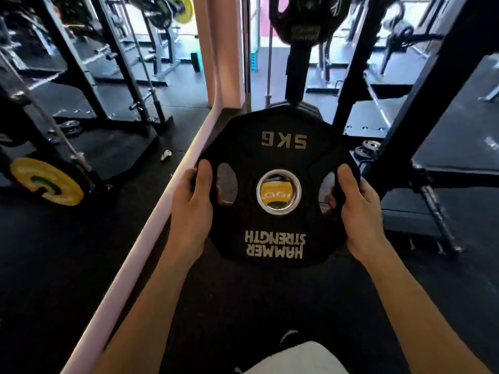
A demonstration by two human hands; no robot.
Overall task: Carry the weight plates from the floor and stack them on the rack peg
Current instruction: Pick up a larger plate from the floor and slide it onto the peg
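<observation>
Holding a black weight plate (pixel 278 184) out front at about waist height, both hands wrapped round its side grip slots: left hand (pixel 193 203) on the left edge, right hand (pixel 356 209) on the right, thumbs on the face and fingers curled in behind. Lettering on it is upside down from here, "5 KG" at the far edge and "HAMMER STRENGTH" at the near edge. Through the steel-ringed centre hole you can see something yellow with letters, too cropped to read. Up ahead another black plate (pixel 302 17) hangs on the rack post (pixel 297 71), cut off by the top of the view, its text too blurry to make out. Yellow plate (pixel 47 182) sits low on the left by the black rack frame (pixel 113 58). Couple of small plates (pixel 367 149) lie on the black floor (pixel 81 252) at right.
</observation>
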